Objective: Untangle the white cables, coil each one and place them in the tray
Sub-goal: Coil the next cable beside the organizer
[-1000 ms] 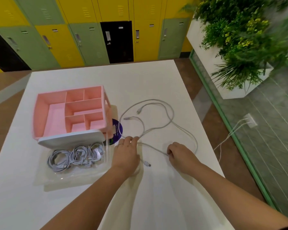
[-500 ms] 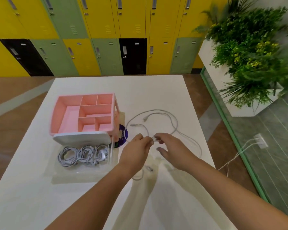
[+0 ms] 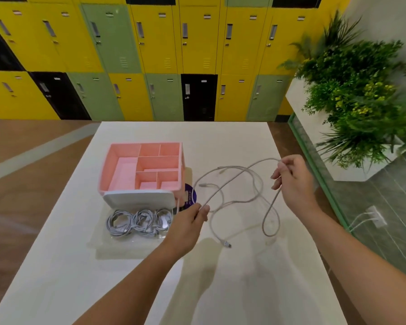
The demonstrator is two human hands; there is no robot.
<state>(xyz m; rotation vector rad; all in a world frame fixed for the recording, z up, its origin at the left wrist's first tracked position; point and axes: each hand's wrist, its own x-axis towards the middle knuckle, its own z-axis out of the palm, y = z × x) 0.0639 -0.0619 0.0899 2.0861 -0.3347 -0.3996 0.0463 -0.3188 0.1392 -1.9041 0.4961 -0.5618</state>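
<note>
Loose white cables (image 3: 234, 198) lie tangled on the white table (image 3: 220, 289), right of the pink organiser. My left hand (image 3: 188, 225) pinches one cable strand near the clear tray's right end. My right hand (image 3: 293, 181) is raised above the table and grips the same cable higher up; a loop (image 3: 271, 219) hangs down from it. A free plug end (image 3: 226, 243) rests on the table. The clear tray (image 3: 117, 245) in front of the organiser holds three coiled cables (image 3: 138, 221).
A pink divided organiser (image 3: 145, 170) with a white front stands at the table's left middle, a purple round sticker (image 3: 190, 195) beside it. A white planter with green plants (image 3: 361, 109) stands right of the table. Yellow, green and black lockers (image 3: 150, 66) line the back wall.
My hands have drawn apart: the right one rose up and to the right with the cable, lifting a loop off the table. The left hand stays near the tray, holding the strand.
</note>
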